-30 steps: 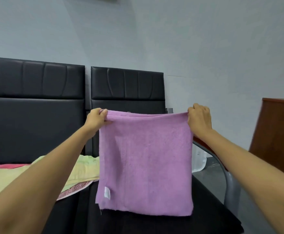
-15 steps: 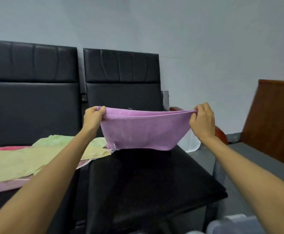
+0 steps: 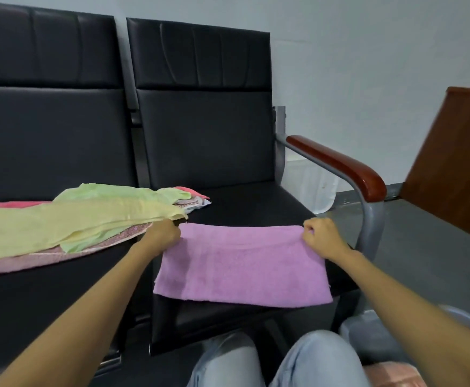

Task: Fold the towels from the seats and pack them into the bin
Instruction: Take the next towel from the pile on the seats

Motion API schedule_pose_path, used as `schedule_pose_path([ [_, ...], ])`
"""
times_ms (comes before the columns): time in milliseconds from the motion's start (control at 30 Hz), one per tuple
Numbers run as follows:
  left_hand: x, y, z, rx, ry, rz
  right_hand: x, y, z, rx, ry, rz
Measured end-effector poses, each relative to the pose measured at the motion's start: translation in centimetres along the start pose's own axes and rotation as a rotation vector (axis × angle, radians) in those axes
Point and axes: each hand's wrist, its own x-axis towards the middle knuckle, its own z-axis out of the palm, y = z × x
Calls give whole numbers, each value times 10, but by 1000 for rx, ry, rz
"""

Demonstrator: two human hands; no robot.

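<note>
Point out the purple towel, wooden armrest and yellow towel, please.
purple towel (image 3: 242, 263), head view, centre of the cloth.
wooden armrest (image 3: 337, 162), head view, top surface.
yellow towel (image 3: 88, 216), head view, top layer.

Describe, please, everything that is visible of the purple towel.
The purple towel looks like soft terry cloth, plain lilac, and appears folded into a wide rectangle. It lies flat on the front part of the black seat. The left hand and the right hand pinch its two far corners.

Pale grey wall (image 3: 367, 51), black padded seats (image 3: 200, 135), wooden armrest (image 3: 340, 166), brown panel (image 3: 457, 163), grey floor (image 3: 423, 247)
</note>
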Motion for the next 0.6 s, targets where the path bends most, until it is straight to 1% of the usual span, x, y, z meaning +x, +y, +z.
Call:
schedule_pose_path([
  [67, 17, 1, 2, 55, 33, 20, 11, -1, 3, 27, 21, 32],
  [133, 38, 3, 0, 53, 103, 31, 29, -2, 5, 38, 93, 79],
  [200, 56, 7, 0, -19, 182, 64, 47, -1, 5, -25, 152, 134],
  [267, 69, 9, 6, -124, 203, 74, 60, -2, 8, -152, 131, 193],
  [333, 76, 7, 18, -142, 150, 40, 66, -2, 18, -317, -19, 262],
  [367, 79, 5, 25, -109, 115, 6, 68, -3, 24, -414, -132, 304],
  [400, 82, 0, 33, -88, 86, -50, 66, -2, 33, -465, -201, 341],
  [467, 83, -9, 39, -71, 82, -142, 61, -7, 45, -472, -166, 342],
  [533, 82, -14, 40, -77, 54, -156, 57, -18, 58, -436, -110, 289],
  [600, 76, -14, 40, -82, -27, -134, 53, -36, 74, -322, -127, 211],
])
